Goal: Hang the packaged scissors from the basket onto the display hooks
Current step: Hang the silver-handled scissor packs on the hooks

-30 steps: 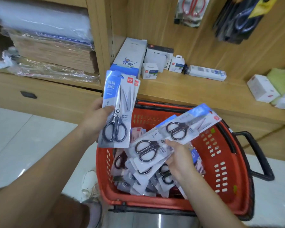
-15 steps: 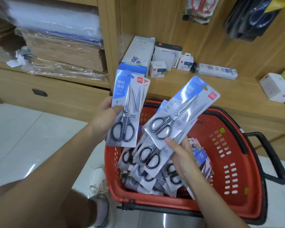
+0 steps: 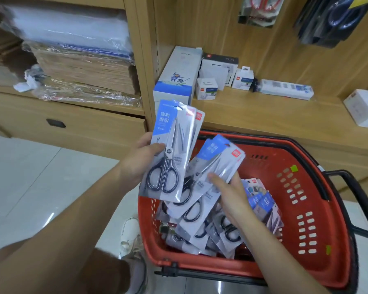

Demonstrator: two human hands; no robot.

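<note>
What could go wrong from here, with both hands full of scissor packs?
1. The right hand pinches the fanned packs, which are splayed unevenly; some may slip back into the basket.
2. The left hand grips the stacked packs, so neither hand is free to thread a hang hole onto a hook; fumbling seems likely.

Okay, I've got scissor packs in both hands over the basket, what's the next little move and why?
Probably slide the tilted packs in your right hand against the upright stack that your left hand grips, making one bundle. They overlap its lower edge above the red basket, and a free hand would likely make hanging easier.
</note>
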